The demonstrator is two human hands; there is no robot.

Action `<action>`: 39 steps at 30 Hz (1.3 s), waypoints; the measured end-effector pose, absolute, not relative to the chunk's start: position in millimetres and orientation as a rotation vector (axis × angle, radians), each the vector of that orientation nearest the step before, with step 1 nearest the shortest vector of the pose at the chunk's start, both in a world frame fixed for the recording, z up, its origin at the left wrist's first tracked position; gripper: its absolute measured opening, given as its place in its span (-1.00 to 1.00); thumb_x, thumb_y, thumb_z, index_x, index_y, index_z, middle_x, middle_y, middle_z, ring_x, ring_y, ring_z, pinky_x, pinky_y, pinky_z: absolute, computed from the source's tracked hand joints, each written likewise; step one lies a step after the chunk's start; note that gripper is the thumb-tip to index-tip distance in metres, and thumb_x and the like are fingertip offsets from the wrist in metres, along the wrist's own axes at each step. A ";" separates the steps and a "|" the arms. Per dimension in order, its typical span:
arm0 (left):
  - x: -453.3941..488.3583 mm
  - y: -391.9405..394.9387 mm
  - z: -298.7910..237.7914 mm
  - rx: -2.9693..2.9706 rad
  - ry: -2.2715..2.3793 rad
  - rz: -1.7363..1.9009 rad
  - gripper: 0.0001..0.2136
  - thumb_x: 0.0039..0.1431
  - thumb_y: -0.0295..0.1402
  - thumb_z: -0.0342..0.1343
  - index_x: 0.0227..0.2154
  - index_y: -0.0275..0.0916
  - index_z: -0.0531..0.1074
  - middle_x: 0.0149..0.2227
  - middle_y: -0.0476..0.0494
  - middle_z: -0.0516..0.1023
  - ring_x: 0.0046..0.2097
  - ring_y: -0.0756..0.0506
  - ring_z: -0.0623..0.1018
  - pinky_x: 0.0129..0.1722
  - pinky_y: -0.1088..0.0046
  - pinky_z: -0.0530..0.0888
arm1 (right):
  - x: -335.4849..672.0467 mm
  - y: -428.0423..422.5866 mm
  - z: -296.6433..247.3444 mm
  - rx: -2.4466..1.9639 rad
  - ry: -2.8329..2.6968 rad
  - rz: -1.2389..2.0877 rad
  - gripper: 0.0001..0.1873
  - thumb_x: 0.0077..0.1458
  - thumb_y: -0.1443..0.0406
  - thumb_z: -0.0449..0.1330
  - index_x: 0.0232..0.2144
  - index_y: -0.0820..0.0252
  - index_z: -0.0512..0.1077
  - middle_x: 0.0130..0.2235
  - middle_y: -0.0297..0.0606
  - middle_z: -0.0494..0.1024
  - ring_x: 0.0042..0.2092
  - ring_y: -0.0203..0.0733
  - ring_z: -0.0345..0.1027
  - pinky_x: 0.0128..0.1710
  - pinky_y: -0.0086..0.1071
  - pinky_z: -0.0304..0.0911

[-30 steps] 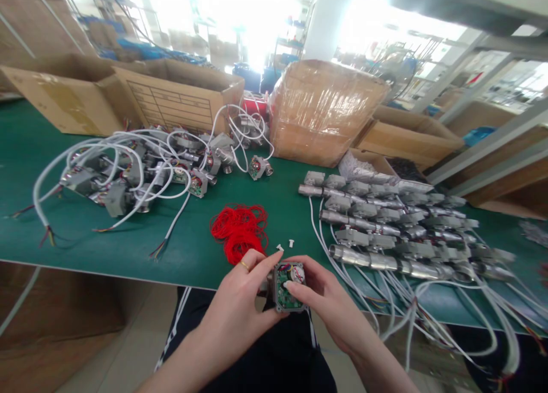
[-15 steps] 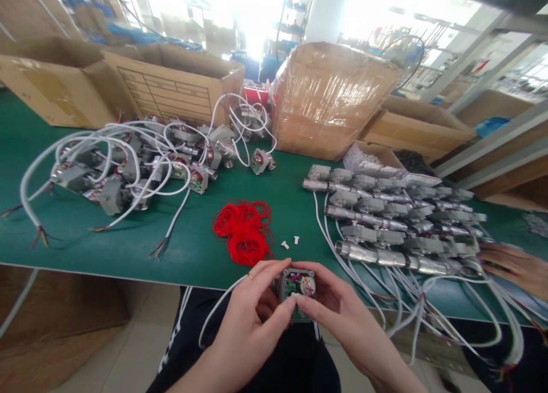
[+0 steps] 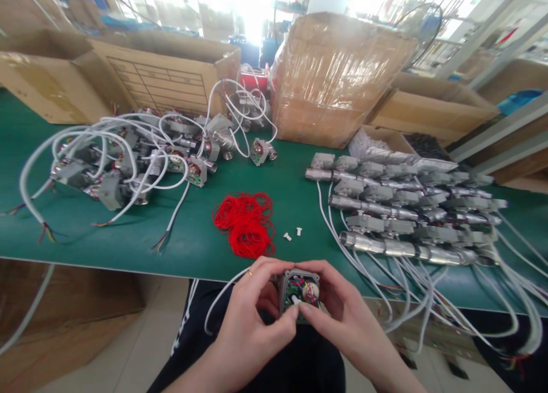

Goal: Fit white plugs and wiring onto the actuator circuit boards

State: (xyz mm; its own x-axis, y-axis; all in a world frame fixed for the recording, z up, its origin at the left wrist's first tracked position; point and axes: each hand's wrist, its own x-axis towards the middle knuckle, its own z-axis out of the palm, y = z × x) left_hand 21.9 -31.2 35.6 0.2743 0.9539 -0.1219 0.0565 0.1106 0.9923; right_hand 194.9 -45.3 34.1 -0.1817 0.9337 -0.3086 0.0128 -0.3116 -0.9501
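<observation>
A small grey metal unit with an open green circuit board and coloured wires sits between both hands, just below the table's near edge. My left hand, with a ring on one finger, is wrapped round its left side. My right hand holds its right side, thumb and forefinger pinched over the board on a small white piece. A white cable loops away from the unit to the left. A bundle of red thread and two tiny white parts lie on the green table just beyond.
A tangle of grey units with white cables lies at the left. Rows of metal units with cables fill the right. Open cardboard boxes and a plastic-wrapped box stand along the back.
Both hands have brought the unit lower and nearer to me. The white cable now shows at its left. Another person's hand, seen at the right edge half a second ago, is gone.
</observation>
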 end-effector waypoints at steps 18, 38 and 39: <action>15.1 -19.5 35.6 1.017 0.988 0.844 -0.68 0.20 -0.19 0.17 -0.02 -0.19 0.51 -0.07 -0.17 0.45 -0.28 -0.09 0.56 -0.40 0.46 0.56 | 199.5 -32.6 32.3 -1.242 -1.095 1.691 -0.54 0.15 0.02 0.33 0.05 0.01 0.45 0.03 -0.23 0.61 0.07 -0.15 0.51 0.08 -0.33 0.42; 19.6 -19.1 19.7 1.511 1.004 0.785 -0.29 -0.21 -0.70 0.41 0.08 -0.15 0.48 0.08 -0.13 0.49 0.11 -0.22 0.49 0.19 0.30 0.42 | 195.4 69.4 42.5 -1.175 -2.115 0.900 -0.84 0.22 0.33 0.22 -0.29 0.10 0.63 -0.27 -0.24 0.62 -0.21 -0.17 0.49 -0.18 -0.28 0.40; 19.9 -19.5 19.1 1.503 0.996 0.780 -0.28 -0.22 -0.70 0.42 0.09 -0.15 0.48 0.09 -0.14 0.49 0.11 -0.23 0.49 0.19 0.29 0.42 | 190.2 75.2 42.8 -1.137 -2.186 0.912 -0.84 0.21 0.37 0.22 -0.30 0.11 0.63 -0.26 -0.24 0.62 -0.19 -0.16 0.49 -0.14 -0.26 0.39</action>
